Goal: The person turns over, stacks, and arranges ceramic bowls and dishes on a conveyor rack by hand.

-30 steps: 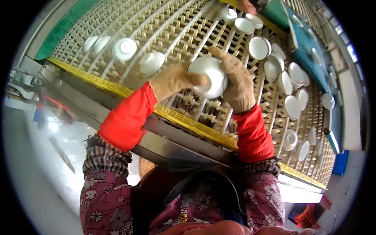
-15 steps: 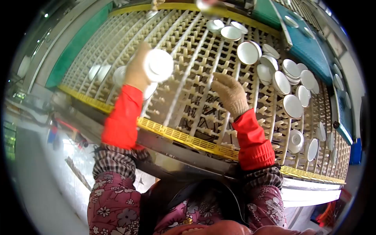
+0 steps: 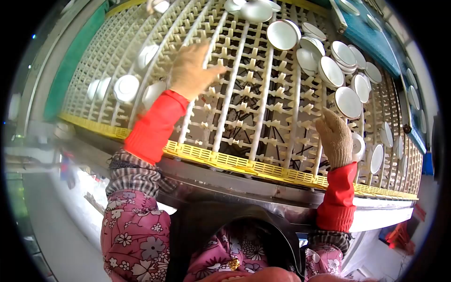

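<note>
My left hand, in a tan glove, is above the pegged rack with fingers and thumb apart and nothing in it. A white bowl stands on the rack just left of its wrist, partly hidden by my red sleeve. My right hand, in a knitted tan glove, is by the bowls on the right, its fingers pointing up the rack and slightly bent, with no bowl in it. Just beyond its fingertips lies a dark-rimmed white bowl. Another white bowl is beside the hand, partly covered by it.
The cream pegged rack has a yellow slotted edge. Several bowls crowd its right side; others stand at the left. Behind runs a blue-green belt carrying bowls. Another person's hand is at the far edge.
My left hand has let go of a white bowl, which now stands on the rack, and has moved slightly right. My right hand has moved right and down towards the clustered bowls.
</note>
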The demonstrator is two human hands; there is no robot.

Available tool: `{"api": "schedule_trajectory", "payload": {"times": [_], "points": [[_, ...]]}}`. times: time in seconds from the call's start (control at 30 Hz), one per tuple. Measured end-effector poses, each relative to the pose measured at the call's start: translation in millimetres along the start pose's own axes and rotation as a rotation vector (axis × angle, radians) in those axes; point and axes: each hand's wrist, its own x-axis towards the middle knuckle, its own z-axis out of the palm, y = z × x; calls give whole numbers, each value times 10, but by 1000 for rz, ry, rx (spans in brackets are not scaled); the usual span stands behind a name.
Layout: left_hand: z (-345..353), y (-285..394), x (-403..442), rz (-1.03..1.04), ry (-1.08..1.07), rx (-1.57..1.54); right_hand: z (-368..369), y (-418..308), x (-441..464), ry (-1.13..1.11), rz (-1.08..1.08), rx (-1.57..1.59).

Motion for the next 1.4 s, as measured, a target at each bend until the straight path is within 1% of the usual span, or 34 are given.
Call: {"api": "schedule_trajectory", "payload": {"times": [0.03,0.07,0.1,0.17,0.2,0.23,0.3,0.33,0.37,0.43,0.47,0.5,0.53,0.6,0.63,0.67,0.73,0.8,0.83,0.87,0.9,0.93,0.97,1.0,1.03,1.07,1.1,1.17,1.2,1.27,1.3,1.33,1.37,1.4], "points": [[162,108,52,101,17,53,-18,76,25,13,-9,-39],[287,189,86,202,89,97,-66,44,31,5,-2,-40],[310,370,200,237,65,112,-88,82,68,-21,15,-42],[669,510,481,430,265,56,-90,191,154,-79,48,-41],[705,685,660,410,150,106,-36,297,149,-7,-20,13],[763,807,797,520,231,147,-10,394,134,10,-32,18],[854,1130,1009,552,199,390,-25,391,108,50,-68,27],[924,1275,1137,536,121,468,-36,354,82,72,-85,12],[872,1396,1207,523,-19,472,-65,330,83,36,-50,14],[906,1565,1405,356,-229,551,-92,285,108,-36,19,20],[948,1562,1461,336,-156,529,-90,272,105,-33,12,8],[978,1591,1493,257,-180,534,-92,254,106,-31,0,-7],[1014,1549,1577,247,-192,475,-118,263,101,-30,-9,-24],[1185,1495,1776,186,-222,391,-78,400,84,40,-171,-5],[1282,1477,1771,205,-239,416,-76,451,82,72,-257,3],[1306,1483,1752,221,-252,446,-120,409,90,0,-191,25],[1304,1461,1763,182,-206,309,-232,301,62,-54,-169,27],[1206,1403,1631,97,-131,-189,-325,302,51,-109,-146,60],[1142,1332,1513,63,-111,-513,-367,309,42,-113,-151,66],[1138,1205,1410,45,-20,-552,-381,296,48,-118,-164,76],[754,1251,1105,-9,-52,-583,-391,302,49,-130,-179,87],[663,1150,923,-90,-103,-698,-331,442,34,-58,-343,66],[590,1024,809,-168,-146,-818,-324,459,31,-68,-303,109],[566,683,698,-72,-15,-823,-263,337,26,-78,-263,150],[580,481,649,-155,-92,-1073,-273,369,23,-86,-217,187],[456,295,626,-186,-98,-1088,-254,477,47,-96,-211,121],[320,91,599,-215,-108,-1106,-227,551,60,-95,-214,137],[71,-187,447,-173,94,-1009,-213,635,64,-106,-216,172],[-5,-373,412,-141,193,-965,-290,503,77,-167,-209,82],[-19,-1106,505,-102,355,-676,-212,566,95,-156,-220,148],[-21,-1248,469,-176,397,-440,-158,649,81,-154,-222,182],[-24,-1390,433,-262,426,-208,-137,708,89,-124,-291,140],[-15,-1363,412,-394,429,-16,-173,690,83,-142,-306,90],[9,-1224,445,-398,419,61,-197,624,66,-155,-310,41]]}}
